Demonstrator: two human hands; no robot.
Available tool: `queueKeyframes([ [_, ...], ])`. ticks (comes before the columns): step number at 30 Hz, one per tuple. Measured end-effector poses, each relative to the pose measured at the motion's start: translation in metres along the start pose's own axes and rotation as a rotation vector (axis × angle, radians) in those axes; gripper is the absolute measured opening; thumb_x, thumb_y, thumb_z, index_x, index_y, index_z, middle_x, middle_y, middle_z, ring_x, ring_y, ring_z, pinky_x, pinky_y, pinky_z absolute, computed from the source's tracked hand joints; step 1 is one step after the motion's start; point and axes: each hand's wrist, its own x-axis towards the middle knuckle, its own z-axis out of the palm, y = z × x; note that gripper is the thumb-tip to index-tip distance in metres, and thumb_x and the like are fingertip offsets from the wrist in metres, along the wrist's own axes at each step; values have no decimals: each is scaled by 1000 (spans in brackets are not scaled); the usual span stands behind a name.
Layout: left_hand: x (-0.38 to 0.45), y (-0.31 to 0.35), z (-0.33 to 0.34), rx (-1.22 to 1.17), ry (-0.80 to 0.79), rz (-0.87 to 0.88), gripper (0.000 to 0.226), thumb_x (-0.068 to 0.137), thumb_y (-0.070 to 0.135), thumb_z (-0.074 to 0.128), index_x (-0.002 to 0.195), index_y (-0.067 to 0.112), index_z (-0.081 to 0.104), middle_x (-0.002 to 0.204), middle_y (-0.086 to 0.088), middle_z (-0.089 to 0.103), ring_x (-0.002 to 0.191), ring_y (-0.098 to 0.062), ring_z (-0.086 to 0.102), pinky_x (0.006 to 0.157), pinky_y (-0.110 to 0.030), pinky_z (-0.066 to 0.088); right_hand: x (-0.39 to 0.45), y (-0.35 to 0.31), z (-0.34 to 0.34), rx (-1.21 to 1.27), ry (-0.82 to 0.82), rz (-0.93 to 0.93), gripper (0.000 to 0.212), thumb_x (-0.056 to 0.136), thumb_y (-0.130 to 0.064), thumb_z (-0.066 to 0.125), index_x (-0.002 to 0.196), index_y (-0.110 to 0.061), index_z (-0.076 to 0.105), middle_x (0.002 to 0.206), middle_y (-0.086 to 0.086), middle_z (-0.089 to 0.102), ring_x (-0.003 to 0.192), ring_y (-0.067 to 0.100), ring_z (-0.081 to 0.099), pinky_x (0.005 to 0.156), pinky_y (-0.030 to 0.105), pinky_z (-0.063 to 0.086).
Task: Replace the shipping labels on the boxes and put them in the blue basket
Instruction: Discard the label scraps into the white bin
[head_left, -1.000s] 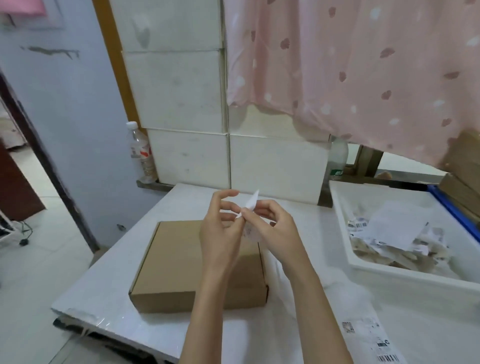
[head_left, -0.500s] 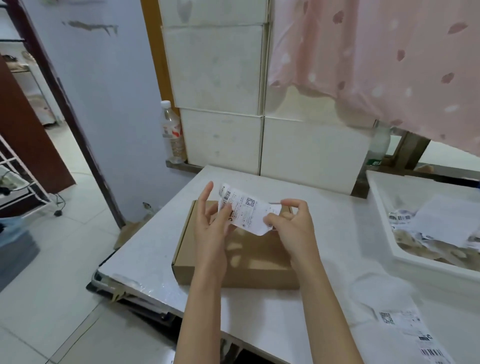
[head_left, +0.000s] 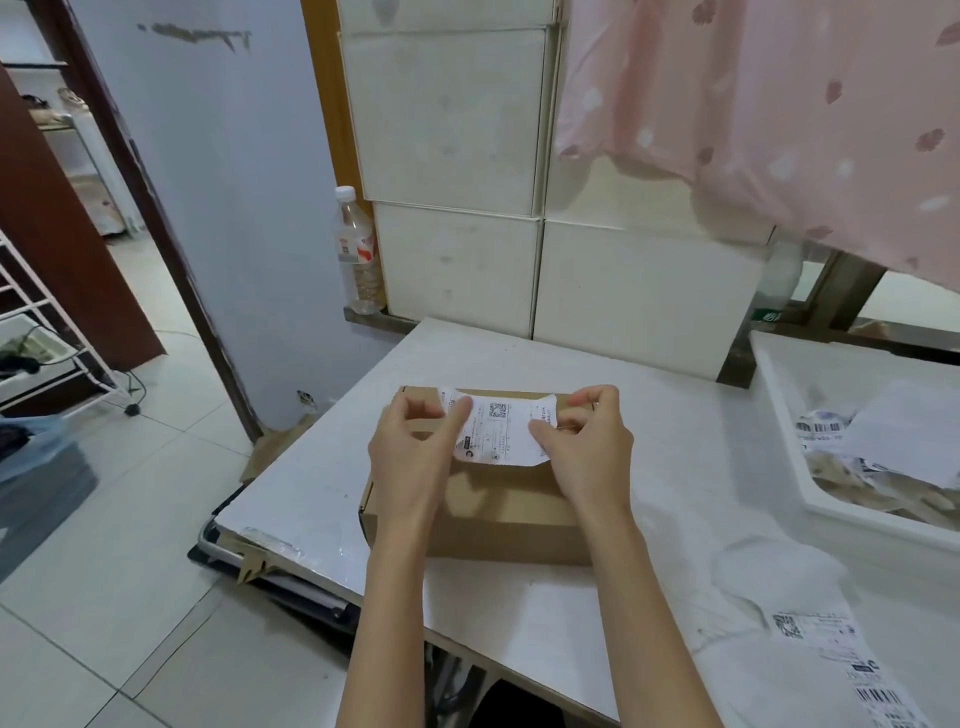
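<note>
Fingers of both my hands pinch a white shipping label (head_left: 501, 428) by its ends: my left hand (head_left: 415, 457) holds the left end between thumb and fingertips, my right hand (head_left: 584, 452) nips the right end the same way. I hold the label spread flat, printed side up, over the far part of a brown cardboard box (head_left: 498, 514); whether it touches the lid I cannot tell. That box lies closed on the white table (head_left: 519, 608), near its left edge. To my right stands a white tray (head_left: 779, 415) with loose label scraps inside, and a strip of printed labels (head_left: 836, 660) lies on the table near me. Beyond the box, white cartons (head_left: 545, 260) are stacked, with a plastic bottle (head_left: 356, 249) beside them.
</note>
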Motion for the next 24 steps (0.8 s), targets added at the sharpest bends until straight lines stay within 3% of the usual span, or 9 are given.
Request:
queueKeyframes([
  [4,2,-4,4,348,119,104,25,81,22,73,95,16,53,90,12,62,82,-19,60,70,-32,41,2,3,-1,-6,26,-19,36,80,-4,71,102,-12,43,76,-3,64,63,0,56,55,11,39],
  [9,7,-8,3,410,140,59,11,82,9,65,87,18,62,86,9,68,83,-19,61,69,-29,38,4,7,-2,-42,26,-5,35,79,-2,72,99,-11,45,80,-8,57,72,11,59,58,16,43],
  [13,7,-14,2,446,104,44,22,85,9,62,87,28,72,80,7,70,88,-19,65,68,-27,40,4,14,4,-101,38,-17,33,78,-1,70,97,-11,45,84,-5,58,73,15,59,66,25,46],
  [17,8,-18,2,658,85,108,19,93,20,61,101,31,74,102,7,70,111,-19,49,71,-29,35,2,18,13,-235,81,-110,30,79,-3,67,96,-12,44,97,0,54,75,20,56,61,28,39],
  [20,8,-24,2,735,37,159,24,96,17,56,106,30,74,115,10,63,109,-20,42,78,-31,34,2,22,16,-508,180,-147,33,76,-16,72,101,-15,51,107,0,48,87,22,51,69,29,29],
  [22,10,-29,-1,724,18,199,32,94,7,53,105,28,75,118,12,60,106,-20,40,81,-31,36,4,26,12,-545,202,-114,41,73,-27,77,104,-19,53,107,-1,46,94,22,49,76,30,27],
  [24,12,-31,-5,703,9,206,38,93,1,51,104,27,76,119,14,59,105,-18,40,71,-26,36,6,29,8,-494,167,-64,43,73,-31,79,106,-21,54,109,-1,47,96,20,50,79,30,27],
])
